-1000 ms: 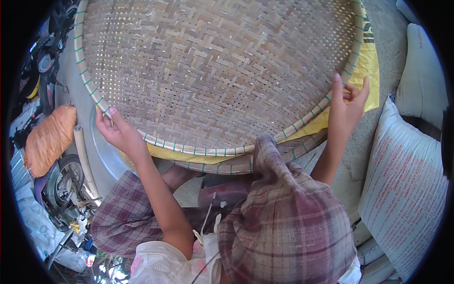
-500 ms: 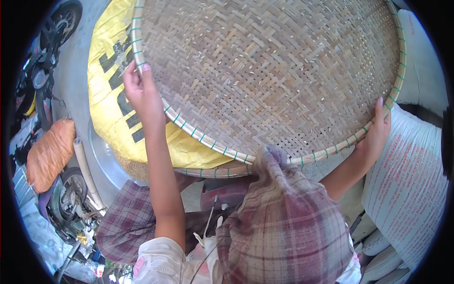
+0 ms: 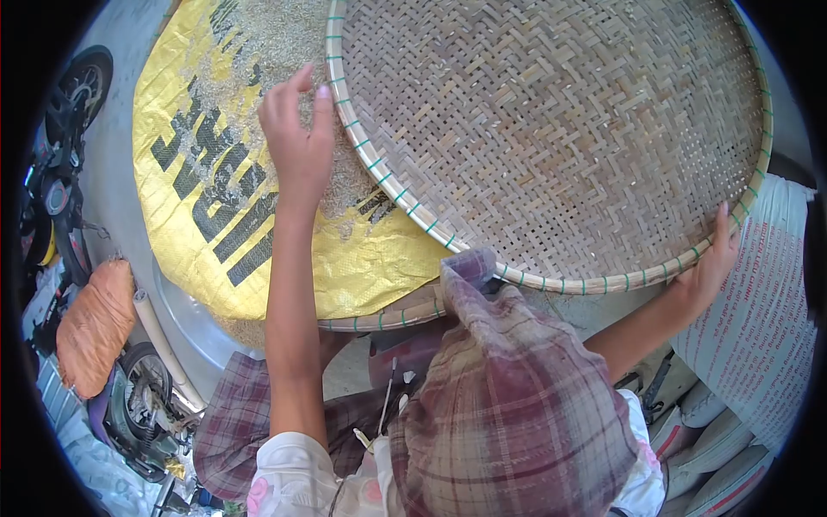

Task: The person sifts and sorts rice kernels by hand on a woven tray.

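Note:
A large round woven bamboo tray (image 3: 551,138), its rim bound with green ties, tilts over the right side. Around its lower right rim my right hand (image 3: 711,258) is closed. My left hand (image 3: 297,121) is off the rim, just left of it, with thumb and fingers apart and nothing held. Beneath that hand a yellow sack (image 3: 362,276) with black lettering is spread out, and small pale grains (image 3: 280,39) lie over its upper part. A few grains stick to the woven tray. Under the sack shows the rim of a second bamboo tray (image 3: 388,321).
A plaid cloth hat (image 3: 525,388) blocks the lower middle. At left are motorbikes (image 3: 65,164), an orange-brown bag (image 3: 96,327) and a pale pole (image 3: 164,349). A metal basin (image 3: 185,297) sits below the yellow sack. Printed white sacks (image 3: 745,319) stand at right.
My left hand has let go of the rim and moved slightly up and right. The tray has shifted right with my right hand, uncovering grains on the yellow sack.

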A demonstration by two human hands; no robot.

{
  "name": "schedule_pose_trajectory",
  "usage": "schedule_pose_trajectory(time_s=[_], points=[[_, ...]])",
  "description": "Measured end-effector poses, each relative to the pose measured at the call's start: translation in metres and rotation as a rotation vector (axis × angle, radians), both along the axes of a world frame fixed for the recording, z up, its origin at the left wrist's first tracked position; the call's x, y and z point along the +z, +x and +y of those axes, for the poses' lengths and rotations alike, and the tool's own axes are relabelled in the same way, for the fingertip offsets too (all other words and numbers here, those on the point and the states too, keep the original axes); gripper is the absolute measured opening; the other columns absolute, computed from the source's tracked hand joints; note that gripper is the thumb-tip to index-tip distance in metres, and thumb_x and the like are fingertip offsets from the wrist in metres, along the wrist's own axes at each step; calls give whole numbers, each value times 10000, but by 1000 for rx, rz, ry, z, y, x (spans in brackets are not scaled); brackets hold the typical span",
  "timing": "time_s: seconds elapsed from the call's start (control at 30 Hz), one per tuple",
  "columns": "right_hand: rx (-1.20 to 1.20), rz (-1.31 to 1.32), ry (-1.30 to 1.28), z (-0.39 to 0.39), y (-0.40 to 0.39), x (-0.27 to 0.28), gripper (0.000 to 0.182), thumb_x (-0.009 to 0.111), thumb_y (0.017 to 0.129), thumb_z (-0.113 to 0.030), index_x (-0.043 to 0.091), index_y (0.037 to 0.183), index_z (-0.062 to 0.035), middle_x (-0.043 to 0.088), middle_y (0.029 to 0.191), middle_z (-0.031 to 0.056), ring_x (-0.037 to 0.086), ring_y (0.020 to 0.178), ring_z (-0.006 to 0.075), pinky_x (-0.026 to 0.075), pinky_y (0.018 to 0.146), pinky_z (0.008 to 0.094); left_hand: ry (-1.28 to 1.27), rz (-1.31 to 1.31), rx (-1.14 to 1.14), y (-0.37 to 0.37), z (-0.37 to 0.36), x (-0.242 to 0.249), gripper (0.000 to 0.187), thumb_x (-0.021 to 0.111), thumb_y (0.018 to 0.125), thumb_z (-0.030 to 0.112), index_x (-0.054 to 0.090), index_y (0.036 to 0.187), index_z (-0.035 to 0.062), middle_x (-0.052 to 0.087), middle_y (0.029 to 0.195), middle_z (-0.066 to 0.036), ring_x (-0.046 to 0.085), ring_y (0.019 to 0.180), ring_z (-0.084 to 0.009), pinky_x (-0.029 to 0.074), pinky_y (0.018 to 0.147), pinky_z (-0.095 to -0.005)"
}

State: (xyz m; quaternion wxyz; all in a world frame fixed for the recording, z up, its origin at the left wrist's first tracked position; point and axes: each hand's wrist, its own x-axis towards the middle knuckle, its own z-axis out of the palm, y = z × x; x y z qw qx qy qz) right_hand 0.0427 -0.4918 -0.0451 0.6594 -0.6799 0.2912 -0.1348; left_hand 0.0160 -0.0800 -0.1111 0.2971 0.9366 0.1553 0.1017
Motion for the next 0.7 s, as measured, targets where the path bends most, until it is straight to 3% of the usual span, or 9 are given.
schedule_pose_trajectory(time_s=[0.07, 0.13, 0.17, 0.27, 0.33, 0.4, 0.47, 0.7], points=[[-11, -18, -32, -3, 2, 1, 375, 576, 858, -122, 469, 1186, 27, 570, 1057, 122, 594, 896, 208, 508, 758, 328, 40, -37, 31, 0, 5, 0, 442, 498, 887, 296, 463, 1249, 45, 477, 1144, -125, 425, 1091, -256, 296, 980, -373], [-13, -37, -64, -8, 3, 5, 381, 576, 857, -119, 465, 1191, 26, 570, 1063, 125, 594, 906, 215, 511, 762, 335, 155, -188, 191, -7, 30, -8, 563, 514, 869, 398, 389, 1292, 49, 420, 1208, -153, 325, 1205, -331, 241, 1018, -462], [-32, -40, -58, -9, 3, 5, 385, 573, 856, -113, 458, 1195, 29, 569, 1067, 126, 595, 910, 220, 512, 768, 337, 153, -189, 190, -12, 46, -16, 563, 514, 869, 398, 389, 1292, 49, 420, 1208, -153, 325, 1205, -331, 241, 1018, -462], [-54, -45, -5, -13, 3, 1, 403, 568, 854, -102, 439, 1212, 30, 557, 1094, 134, 587, 935, 237, 509, 790, 355, 268, -146, 348, -26, 81, -33, 647, 498, 856, 481, 364, 1316, 46, 380, 1294, -181, 267, 1268, -347, 208, 1040, -471], [-50, -56, 45, -14, 3, -4, 416, 566, 852, -97, 428, 1224, 28, 545, 1117, 141, 579, 957, 249, 504, 805, 370, 203, 3, 413, -28, 90, -32, 660, 463, 873, 497, 377, 1307, 7, 344, 1363, -182, 295, 1275, -328, 212, 1051, -421], [-48, -32, -19, -11, 0, -12, 505, 563, 857, -124, 353, 1295, 12, 482, 1215, 182, 535, 1047, 308, 465, 880, 429, 204, 27, 379, -26, 93, -35, 685, 433, 874, 520, 359, 1321, 5, 315, 1385, -190, 287, 1284, -328, 203, 1059, -409], [-46, -5, 44, -11, -2, -25, 506, 556, 860, -126, 347, 1299, 13, 475, 1223, 186, 531, 1051, 312, 456, 894, 435, 189, -3, 273, -16, 85, -38, 767, 429, 836, 596, 327, 1347, 34, 274, 1393, -231, 225, 1308, -372, 145, 1069, -461], [-79, 6, 243, -11, -5, -37, 489, 546, 843, -82, 367, 1290, 1, 474, 1210, 190, 528, 1048, 315, 475, 869, 444, 209, -75, 82, 26, 37, -39, 703, 447, 832, 589, 368, 1341, 110, 317, 1362, -249, 237, 1302, -378, 198, 1054, -469]])
